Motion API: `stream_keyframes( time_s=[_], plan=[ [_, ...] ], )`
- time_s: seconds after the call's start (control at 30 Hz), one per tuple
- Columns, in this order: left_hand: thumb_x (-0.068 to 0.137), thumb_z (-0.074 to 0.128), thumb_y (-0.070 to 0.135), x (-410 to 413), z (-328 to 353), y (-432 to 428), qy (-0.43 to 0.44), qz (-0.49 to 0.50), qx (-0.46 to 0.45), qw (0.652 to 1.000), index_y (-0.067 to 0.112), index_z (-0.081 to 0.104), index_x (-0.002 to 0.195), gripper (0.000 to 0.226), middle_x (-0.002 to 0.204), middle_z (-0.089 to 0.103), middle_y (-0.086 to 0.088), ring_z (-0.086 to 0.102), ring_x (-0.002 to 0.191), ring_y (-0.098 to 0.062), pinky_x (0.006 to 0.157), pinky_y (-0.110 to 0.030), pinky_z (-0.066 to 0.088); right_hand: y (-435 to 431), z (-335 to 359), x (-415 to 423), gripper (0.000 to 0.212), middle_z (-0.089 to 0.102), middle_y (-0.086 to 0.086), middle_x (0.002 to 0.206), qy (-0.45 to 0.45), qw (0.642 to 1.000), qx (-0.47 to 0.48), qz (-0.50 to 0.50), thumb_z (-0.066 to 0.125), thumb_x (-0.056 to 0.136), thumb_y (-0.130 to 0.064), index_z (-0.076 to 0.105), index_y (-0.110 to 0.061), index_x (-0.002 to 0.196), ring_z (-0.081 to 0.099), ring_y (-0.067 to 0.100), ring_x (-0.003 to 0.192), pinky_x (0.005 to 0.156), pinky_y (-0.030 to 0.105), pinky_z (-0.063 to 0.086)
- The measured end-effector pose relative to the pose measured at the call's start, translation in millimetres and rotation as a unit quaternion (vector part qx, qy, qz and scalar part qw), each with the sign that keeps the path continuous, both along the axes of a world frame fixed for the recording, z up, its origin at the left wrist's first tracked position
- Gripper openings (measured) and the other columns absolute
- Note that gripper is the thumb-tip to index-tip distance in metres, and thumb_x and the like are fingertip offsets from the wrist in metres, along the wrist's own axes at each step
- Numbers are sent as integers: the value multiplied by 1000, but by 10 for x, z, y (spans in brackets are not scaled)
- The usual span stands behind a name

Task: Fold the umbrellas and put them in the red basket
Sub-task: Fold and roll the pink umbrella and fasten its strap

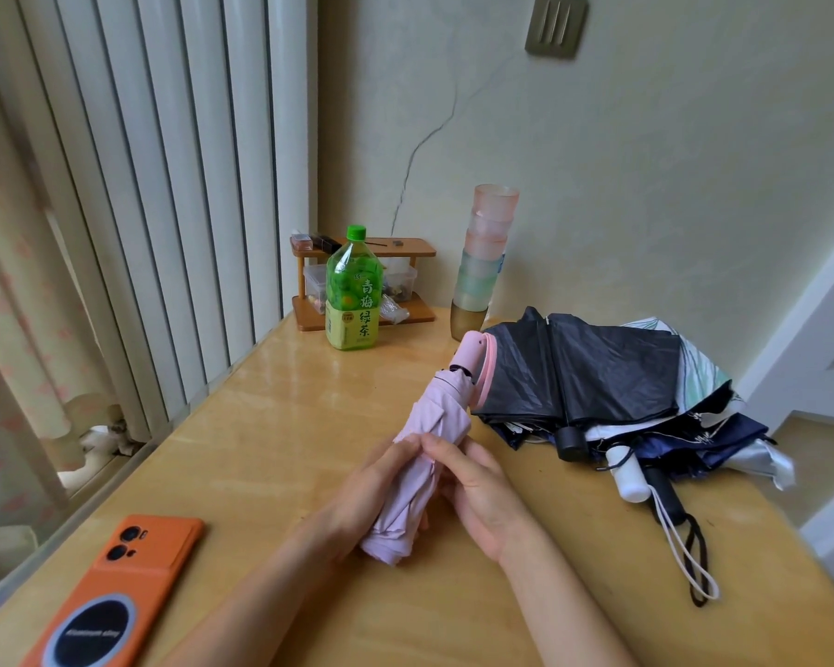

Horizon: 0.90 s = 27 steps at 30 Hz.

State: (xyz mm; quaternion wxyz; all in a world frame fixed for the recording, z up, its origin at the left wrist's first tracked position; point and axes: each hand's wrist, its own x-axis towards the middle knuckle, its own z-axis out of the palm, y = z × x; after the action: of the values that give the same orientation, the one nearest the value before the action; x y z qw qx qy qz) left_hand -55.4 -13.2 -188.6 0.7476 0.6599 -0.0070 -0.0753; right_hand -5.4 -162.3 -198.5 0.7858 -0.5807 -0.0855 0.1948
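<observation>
Phone [116, 594]: we see it lying flat near the table's [285, 426] left edge.
Open room: bare tabletop between the phone and the hands, and back toward the bottle [355, 300].
Left hand [376, 488]: fingers curled round the pink umbrella [441, 416], mid-table.
Right hand [487, 498]: we note it gripping the same folded canopy, thumb on top.
Umbrella pile [622, 392]: just beside, straps near the right edge.

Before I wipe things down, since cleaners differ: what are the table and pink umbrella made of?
Table: probably varnished wood, glossy, with window glare and grain. Pink umbrella: thin matte fabric, creased in soft folds; its handle looks like smooth plastic.
</observation>
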Motion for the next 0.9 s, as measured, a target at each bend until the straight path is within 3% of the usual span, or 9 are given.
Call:
stream_keyframes(
  time_s=[0.13,0.2,0.27,0.37,0.43,0.53,0.63,0.73,0.9],
  plan=[
    [84,83,29,4,-14,34,-14,-32,74,997,30,32,125,66,79,72,-15,70,69,-31,62,-38,56,-41,46,3,47,71,21,109,24,999,30,-7,78,86,-27,65,0,122,70,33,97,75,46,56],
    [85,82,15,-11,2,27,-16,-48,79,996,29,30,127,68,79,71,-15,68,68,-30,62,-39,57,-49,33,42,59,67,28,126,29,998,53,-24,78,88,-33,60,4,131,66,41,117,101,56,52],
    [86,79,8,-53,36,43,0,-91,46,995,21,31,130,66,79,68,-20,66,66,-32,60,-39,58,-53,52,66,80,59,32,137,30,994,102,-37,85,79,-46,55,3,136,56,47,130,110,61,44],
    [83,76,8,-113,75,48,24,-184,14,983,16,26,131,70,80,65,-22,65,66,-31,61,-40,60,-118,119,77,88,67,23,131,69,981,178,-42,100,52,-47,63,-7,121,63,36,125,102,53,52],
    [83,77,6,-107,60,12,29,-185,37,982,17,26,128,69,81,65,-22,65,67,-31,62,-40,60,-148,139,75,83,74,15,114,72,978,179,-80,102,45,-37,66,-7,114,72,26,105,90,43,59],
    [82,78,11,-59,36,-20,-9,-117,146,982,21,29,122,64,85,69,-11,64,69,-22,68,-36,57,-127,115,96,52,73,11,90,67,968,171,-171,89,69,-20,63,-4,111,73,21,82,73,38,62],
    [79,79,25,-33,19,-41,-82,-46,251,964,25,43,116,51,85,72,-3,58,65,-11,66,-27,52,-96,95,133,21,68,12,86,67,948,189,-247,74,88,-9,62,-2,104,69,21,77,67,33,60],
    [78,80,45,-5,3,-16,-131,39,337,932,34,63,105,34,91,72,10,62,72,-2,64,-15,48,-125,83,157,18,70,15,96,100,926,218,-290,73,92,-14,65,-2,103,71,23,84,75,37,59],
    [77,90,28,110,-14,210,-110,28,193,975,32,74,105,32,108,72,7,68,100,-9,89,-27,53,-175,73,177,41,72,17,119,106,925,220,-291,76,91,-23,64,-3,125,72,25,104,91,43,57]
  ],
)
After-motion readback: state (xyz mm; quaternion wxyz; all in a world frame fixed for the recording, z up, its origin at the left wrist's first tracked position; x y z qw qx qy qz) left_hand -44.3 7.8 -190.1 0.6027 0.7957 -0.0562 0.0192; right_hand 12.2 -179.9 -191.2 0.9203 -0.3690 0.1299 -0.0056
